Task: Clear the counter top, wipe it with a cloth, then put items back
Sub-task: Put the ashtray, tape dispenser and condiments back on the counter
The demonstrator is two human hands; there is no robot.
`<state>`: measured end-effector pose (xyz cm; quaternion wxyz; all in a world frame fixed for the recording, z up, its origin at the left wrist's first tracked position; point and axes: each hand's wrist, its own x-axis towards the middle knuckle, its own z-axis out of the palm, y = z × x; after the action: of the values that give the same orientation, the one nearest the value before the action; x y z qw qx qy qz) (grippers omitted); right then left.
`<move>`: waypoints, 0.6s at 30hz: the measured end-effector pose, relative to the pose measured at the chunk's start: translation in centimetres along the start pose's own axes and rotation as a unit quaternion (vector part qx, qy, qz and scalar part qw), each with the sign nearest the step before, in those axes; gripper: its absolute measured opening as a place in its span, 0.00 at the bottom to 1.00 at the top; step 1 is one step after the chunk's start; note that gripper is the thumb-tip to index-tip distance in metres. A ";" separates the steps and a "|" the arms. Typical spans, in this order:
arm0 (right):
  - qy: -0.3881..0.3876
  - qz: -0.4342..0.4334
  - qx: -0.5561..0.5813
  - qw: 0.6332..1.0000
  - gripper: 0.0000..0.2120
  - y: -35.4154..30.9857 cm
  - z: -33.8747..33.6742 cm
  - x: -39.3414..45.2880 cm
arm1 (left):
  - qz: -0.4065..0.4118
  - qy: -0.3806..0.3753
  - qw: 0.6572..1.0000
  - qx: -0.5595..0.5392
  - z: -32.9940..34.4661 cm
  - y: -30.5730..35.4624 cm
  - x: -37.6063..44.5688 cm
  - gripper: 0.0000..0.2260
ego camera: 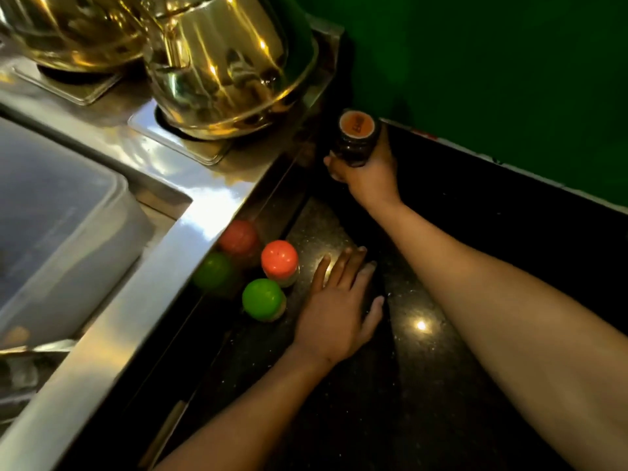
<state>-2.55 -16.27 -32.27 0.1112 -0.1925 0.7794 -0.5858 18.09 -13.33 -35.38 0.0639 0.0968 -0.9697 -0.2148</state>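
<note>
- Right hand point(365, 168) fingers curl round the dark jar point(357, 137), upper centre by the green wall point(492, 62); keep it upright.
- Left hand point(339, 300) fingers lie spread flat on the counter point(441, 351), beside the small bottles point(279, 263).

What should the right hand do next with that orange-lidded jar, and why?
Probably set the dark jar down upright in the back corner by the stove. The right hand grips it low over the black counter; two shakers already stand nearby.

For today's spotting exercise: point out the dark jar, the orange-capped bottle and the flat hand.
Dark jar point(359, 125): head view, orange lid.
Orange-capped bottle point(279, 258): head view, cap top.
Left hand point(334, 316): head view, back of hand.
</note>
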 end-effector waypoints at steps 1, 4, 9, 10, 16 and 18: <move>-0.007 0.002 0.002 1.000 0.38 -0.1 -0.3 -0.4 | 0.000 -0.001 1.000 0.002 0.0 0.0 0.0 0.24; -0.023 0.010 -0.021 0.999 0.36 -0.2 -2.2 -2.6 | -0.002 -0.006 1.000 0.010 0.2 -0.2 0.0 0.25; 0.019 0.020 -0.053 0.998 0.33 -0.1 -8.3 -9.1 | 0.004 -0.004 1.000 0.022 0.3 -0.1 0.1 0.26; 0.034 0.027 -0.055 0.998 0.33 0.0 -9.7 -10.4 | 0.002 -0.007 1.000 0.023 0.3 -0.1 0.0 0.26; 0.070 0.036 -0.089 0.993 0.32 -1.0 -17.4 -17.6 | -0.035 -0.033 0.999 0.000 -1.7 1.6 0.4 0.25; 0.075 0.018 -0.096 0.992 0.32 -2.2 -19.6 -19.1 | -0.026 -0.017 0.999 -0.008 -3.5 3.4 1.6 0.23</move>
<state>7.25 8.51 -25.48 0.0446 -0.1435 0.8414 -0.5192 16.55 -12.10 -30.68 0.0427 0.1175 -0.9660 -0.2262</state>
